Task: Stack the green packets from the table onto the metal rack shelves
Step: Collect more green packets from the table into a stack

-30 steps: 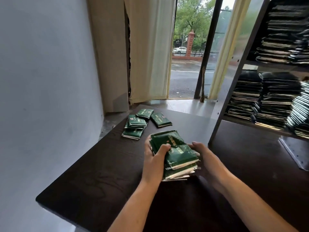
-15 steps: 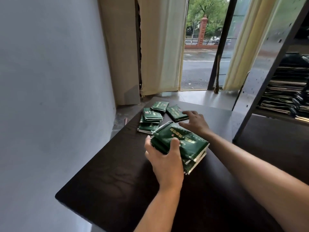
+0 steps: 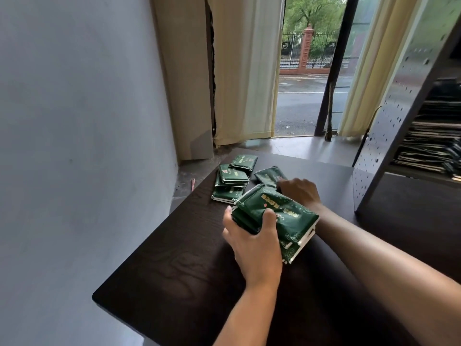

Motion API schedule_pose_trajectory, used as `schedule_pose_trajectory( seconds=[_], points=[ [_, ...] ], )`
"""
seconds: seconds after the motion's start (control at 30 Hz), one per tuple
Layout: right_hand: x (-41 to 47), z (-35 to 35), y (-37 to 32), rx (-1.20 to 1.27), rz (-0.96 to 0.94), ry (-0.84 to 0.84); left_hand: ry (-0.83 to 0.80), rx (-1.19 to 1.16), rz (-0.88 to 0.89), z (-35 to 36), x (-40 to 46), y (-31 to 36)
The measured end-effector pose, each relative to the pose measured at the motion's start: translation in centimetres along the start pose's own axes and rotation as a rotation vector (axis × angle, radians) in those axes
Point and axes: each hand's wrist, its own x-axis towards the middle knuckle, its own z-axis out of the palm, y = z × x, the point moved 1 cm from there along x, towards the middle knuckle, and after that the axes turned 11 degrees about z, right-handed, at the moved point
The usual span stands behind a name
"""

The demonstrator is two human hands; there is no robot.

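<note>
Since half a second ago your right hand point(image 3: 299, 193) has settled on a loose green packet point(image 3: 269, 175); grip unclear. Your left hand point(image 3: 252, 242) grips the packet stack point(image 3: 277, 217) above the dark worktop point(image 3: 174, 270), beside the grey wall point(image 3: 74, 121).

I'm seeing a stack of green packets point(image 3: 282, 218) with gold print sitting tilted mid-frame, gripped at its near-left corner. More loose packets point(image 3: 230, 181) are lying flat just above it on the dark table point(image 3: 174, 270). The metal rack point(image 3: 399, 116) is standing far right, shelves holding dark stacks.
</note>
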Motion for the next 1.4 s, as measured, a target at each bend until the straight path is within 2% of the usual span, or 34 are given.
schedule_pose_trajectory(
  seconds=[0.07,0.27,0.33,0.43,0.53,0.6,0.63,0.7,0.73,0.83,0.9,0.97,1.1,1.2,1.3,1.4],
  points=[
    [-1.7,0.2,1.3,0.062,0.055,0.021,0.006,0.004,-0.003,-0.2,0.0,0.2],
    [-6.0,-0.4,6.1,0.792,0.389,0.216,-0.007,0.058,0.020,0.0,-0.2,0.4],
    [-7.4,-2.5,6.8,1.064,0.398,0.263,-0.009,0.051,0.024,-0.1,-0.2,0.4],
    [-9.4,-5.9,6.5,1.401,0.341,0.241,-0.005,0.043,0.027,-0.2,-0.1,0.3],
    [-11.0,-8.0,5.6,1.555,0.240,0.201,0.000,0.028,0.033,-0.3,0.0,0.4],
    [-11.9,-8.6,5.2,1.557,0.127,0.109,0.005,0.005,0.029,-0.3,-0.1,0.5],
    [-12.2,-8.8,4.9,1.550,0.080,0.008,0.004,0.000,0.028,-0.3,-0.1,0.5],
    [-12.4,-8.7,4.2,1.535,0.092,-0.209,-0.008,0.001,0.036,-0.2,-0.1,0.5],
    [-12.3,-8.4,4.0,1.466,0.125,-0.263,-0.015,0.002,0.045,-0.2,-0.1,0.6],
    [-11.8,-7.2,3.6,1.052,0.107,-0.302,-0.037,0.000,0.074,0.0,-0.2,0.5],
    [-11.7,-7.0,3.4,0.924,0.071,-0.328,-0.041,0.021,0.080,0.0,-0.2,0.5],
    [-11.5,-7.1,3.5,0.926,0.098,-0.375,-0.043,0.029,0.078,0.0,-0.1,0.4],
    [-10.5,-7.2,4.4,1.032,0.285,-0.518,-0.058,0.021,0.071,0.0,-0.1,0.4],
    [-9.6,-7.2,4.9,1.205,0.377,-0.541,-0.048,0.021,0.072,-0.1,0.0,0.3],
    [-8.9,-8.1,5.3,1.358,0.429,-0.465,-0.052,0.021,0.070,-0.1,0.0,0.3],
    [-8.5,-9.7,5.5,1.292,0.395,-0.335,-0.061,-0.002,0.059,-0.1,0.1,0.1]
  ],
)
